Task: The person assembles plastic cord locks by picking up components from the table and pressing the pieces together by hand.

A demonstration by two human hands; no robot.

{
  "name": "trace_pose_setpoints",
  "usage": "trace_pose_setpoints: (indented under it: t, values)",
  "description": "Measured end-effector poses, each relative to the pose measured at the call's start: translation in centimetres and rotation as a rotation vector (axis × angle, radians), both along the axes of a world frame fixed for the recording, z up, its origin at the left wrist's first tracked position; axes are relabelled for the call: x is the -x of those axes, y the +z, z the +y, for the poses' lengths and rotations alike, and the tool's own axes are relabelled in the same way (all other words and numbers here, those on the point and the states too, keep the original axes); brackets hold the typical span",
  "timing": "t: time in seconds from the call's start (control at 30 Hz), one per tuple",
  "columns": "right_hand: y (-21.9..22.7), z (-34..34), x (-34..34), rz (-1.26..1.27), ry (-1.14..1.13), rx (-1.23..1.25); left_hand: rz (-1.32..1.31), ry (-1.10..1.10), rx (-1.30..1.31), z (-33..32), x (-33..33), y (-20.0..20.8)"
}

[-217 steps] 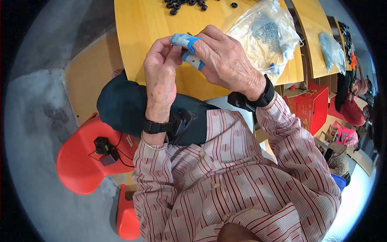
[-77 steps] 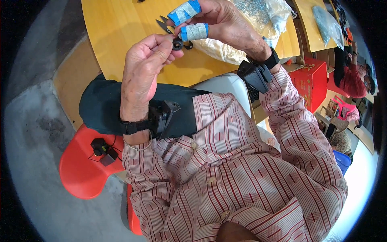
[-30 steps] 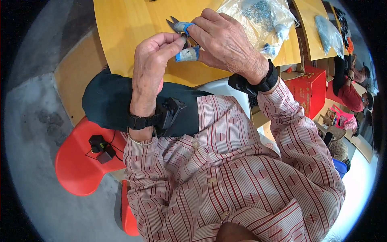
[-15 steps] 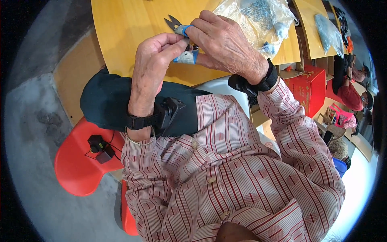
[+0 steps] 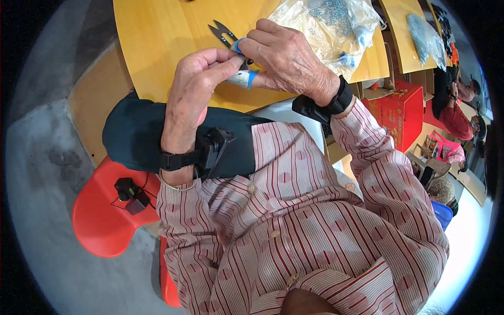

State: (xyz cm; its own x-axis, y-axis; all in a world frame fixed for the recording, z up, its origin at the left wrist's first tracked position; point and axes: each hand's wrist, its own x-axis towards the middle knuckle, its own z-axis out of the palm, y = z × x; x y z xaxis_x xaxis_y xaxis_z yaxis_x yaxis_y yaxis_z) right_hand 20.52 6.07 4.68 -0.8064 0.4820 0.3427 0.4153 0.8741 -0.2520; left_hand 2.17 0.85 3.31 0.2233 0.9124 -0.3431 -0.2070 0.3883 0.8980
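Far to my left a red plastic seat (image 5: 102, 220) sits beside my leg, with a small black device (image 5: 130, 189) and its cord lying on it. A dark cloth (image 5: 142, 137) lies across my lap, against the near edge of the yellow table (image 5: 157, 42). My left hand (image 5: 191, 97) rises over that edge, thumb and forefinger pinched shut on a small grey piece (image 5: 237, 79) with a blue band. Just beyond, my right hand (image 5: 286, 58) is closed around the blue-taped snips (image 5: 227, 35), whose dark blades point away to the far left over the tabletop; my knuckles hide the handles and whatever sits between the two hands. Right of my right hand lies a crumpled clear plastic bag (image 5: 331, 26) of small dark bits, touching the table's right edge. Farther right stands a red carton (image 5: 401, 113), and another clear bag (image 5: 422, 34) lies on a second yellow surface. Compared with half a second ago, both hands sit slightly nearer to me; the blades point the same way.
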Motion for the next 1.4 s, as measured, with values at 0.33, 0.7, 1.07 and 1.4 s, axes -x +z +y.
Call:
trace_pose_setpoints:
  t: [0.33, 0.7, 1.07, 1.4]
  values:
    - [-0.5, -0.1, -0.5, 0.085, -0.005, 0.041, -0.065, -0.022, 0.071, 0.0, 0.4, 0.5]
    - [0.4, -0.3, -0.9, 0.136, 0.003, 0.124, 0.103, -0.155, -0.532, 0.0, -0.3, 1.1]
    - [0.4, -0.5, -1.1, 0.206, 0.061, 0.018, 0.204, -0.113, -0.603, -0.1, -0.8, 1.8]
    - [0.3, -0.7, -1.3, 0.187, 0.072, -0.047, 0.29, -0.1, -0.683, -0.1, -0.9, 2.0]
